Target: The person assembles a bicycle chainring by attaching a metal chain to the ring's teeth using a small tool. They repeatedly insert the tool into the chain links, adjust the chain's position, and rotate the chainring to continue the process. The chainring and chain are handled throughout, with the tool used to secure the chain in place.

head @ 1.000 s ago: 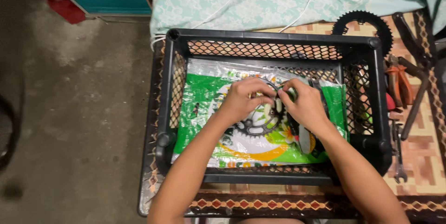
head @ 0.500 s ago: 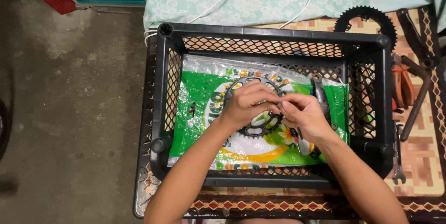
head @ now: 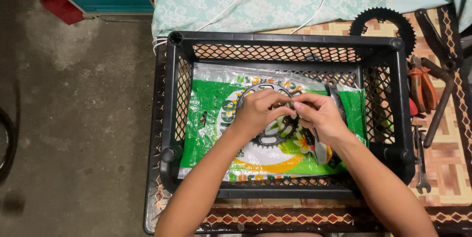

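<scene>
Head view: the left hand [head: 259, 111] and the right hand [head: 319, 114] meet over a toothed chainring [head: 268, 136] that lies on a green and white plastic sack [head: 211, 119] lining the floor of a black mesh crate [head: 285, 38]. Both hands are closed narrow, fingertips pinched together on a small dark part [head: 290, 104] between them; what kind of part it is cannot be told. The left hand also rests on the upper arc of the chainring.

Step in hand, as a judgement: fitting or freeing a small fastener at the chainring. The next move calls for a steady pinch and fine turning, with the chainring kept flat.

A second black chainring [head: 382, 23], red-handled pliers [head: 422, 87] and a wrench [head: 422, 168] lie on the patterned table [head: 452, 188], right of the crate.

Against the earlier frames, the hands sit in nearly the same place over the chainring; the camera has shifted slightly, and the fingertips are drawn closer together.
</scene>
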